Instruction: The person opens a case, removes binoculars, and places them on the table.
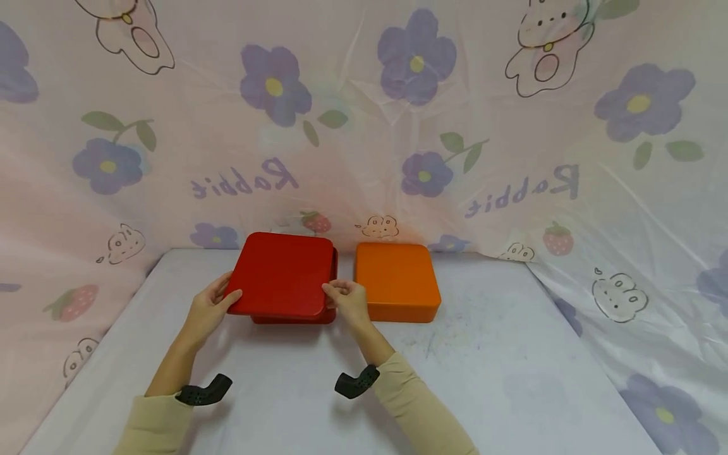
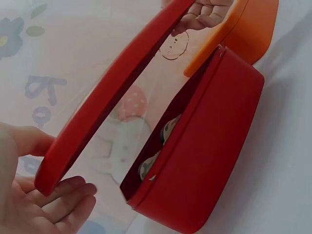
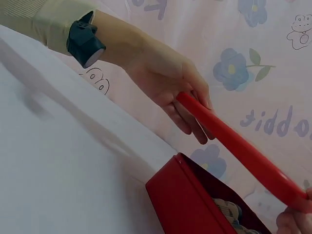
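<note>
A red lid (image 1: 284, 268) is raised above an open red box (image 2: 209, 141), with a gap between them in both wrist views. My left hand (image 1: 208, 308) grips the lid's left edge, thumb on top and fingers underneath. The opposite edge is pinched by my right hand (image 1: 348, 300), which shows only partly at the corner of the right wrist view. Inside the box lie several patterned, rounded items (image 3: 227, 209), mostly hidden by its walls.
To the right of the red box is an orange box (image 1: 397, 275) on the white table (image 1: 489, 354). A printed cloth (image 1: 352, 145) with flowers and rabbits hangs behind and along the sides. Dark cameras are strapped to both wrists.
</note>
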Demonstrator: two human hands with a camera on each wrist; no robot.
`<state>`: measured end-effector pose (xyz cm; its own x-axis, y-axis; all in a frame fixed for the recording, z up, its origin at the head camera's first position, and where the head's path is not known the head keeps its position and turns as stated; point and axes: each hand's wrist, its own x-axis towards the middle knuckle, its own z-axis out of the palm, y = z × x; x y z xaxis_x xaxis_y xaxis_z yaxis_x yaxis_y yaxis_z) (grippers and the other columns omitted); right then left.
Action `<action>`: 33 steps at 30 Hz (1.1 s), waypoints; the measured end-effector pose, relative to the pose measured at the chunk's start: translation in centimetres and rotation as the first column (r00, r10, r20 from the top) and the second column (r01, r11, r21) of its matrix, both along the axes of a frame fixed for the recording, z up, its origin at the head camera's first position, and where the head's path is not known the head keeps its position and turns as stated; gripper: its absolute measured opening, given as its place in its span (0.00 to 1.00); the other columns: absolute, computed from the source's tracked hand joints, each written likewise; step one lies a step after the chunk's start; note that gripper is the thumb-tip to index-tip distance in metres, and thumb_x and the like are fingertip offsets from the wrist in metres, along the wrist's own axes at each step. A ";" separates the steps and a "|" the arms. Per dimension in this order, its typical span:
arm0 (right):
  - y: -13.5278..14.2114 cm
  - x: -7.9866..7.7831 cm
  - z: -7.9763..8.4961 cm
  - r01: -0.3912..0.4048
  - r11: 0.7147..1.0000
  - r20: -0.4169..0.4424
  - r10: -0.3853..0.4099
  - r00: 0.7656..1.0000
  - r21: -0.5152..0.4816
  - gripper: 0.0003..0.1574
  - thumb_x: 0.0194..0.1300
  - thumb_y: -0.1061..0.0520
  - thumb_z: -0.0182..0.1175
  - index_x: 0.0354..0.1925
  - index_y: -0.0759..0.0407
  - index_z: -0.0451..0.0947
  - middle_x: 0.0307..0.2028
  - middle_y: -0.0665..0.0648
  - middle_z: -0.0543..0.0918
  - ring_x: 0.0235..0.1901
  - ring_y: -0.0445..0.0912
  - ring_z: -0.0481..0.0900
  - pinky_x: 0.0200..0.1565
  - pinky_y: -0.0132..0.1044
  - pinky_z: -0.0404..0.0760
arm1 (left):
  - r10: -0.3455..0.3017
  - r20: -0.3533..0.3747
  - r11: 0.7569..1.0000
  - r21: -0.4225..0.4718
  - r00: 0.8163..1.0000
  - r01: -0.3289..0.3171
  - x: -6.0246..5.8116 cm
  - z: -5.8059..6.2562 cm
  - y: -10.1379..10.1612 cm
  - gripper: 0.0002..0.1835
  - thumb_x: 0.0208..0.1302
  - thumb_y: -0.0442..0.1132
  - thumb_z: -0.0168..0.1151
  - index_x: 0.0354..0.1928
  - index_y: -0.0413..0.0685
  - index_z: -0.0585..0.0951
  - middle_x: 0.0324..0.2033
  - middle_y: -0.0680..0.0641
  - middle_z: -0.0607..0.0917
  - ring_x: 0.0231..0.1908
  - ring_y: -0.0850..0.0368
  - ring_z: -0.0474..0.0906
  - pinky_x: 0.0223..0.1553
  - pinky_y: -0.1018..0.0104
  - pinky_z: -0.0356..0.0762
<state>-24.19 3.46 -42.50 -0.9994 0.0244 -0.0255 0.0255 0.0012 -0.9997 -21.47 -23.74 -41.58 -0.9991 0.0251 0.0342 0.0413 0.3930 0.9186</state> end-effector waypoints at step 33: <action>0.7 1.5 0.7 -0.242 0.970 0.161 0.243 0.956 -0.028 0.24 0.62 0.61 0.64 0.54 0.72 0.73 0.26 0.50 0.84 0.21 0.38 0.79 0.37 0.35 0.87 | -0.057 0.088 0.990 -0.122 0.994 0.068 2.4 1.2 -2.7 0.38 0.68 0.49 0.57 0.73 0.40 0.57 0.61 0.32 0.74 0.40 0.88 0.72 0.48 0.79 0.76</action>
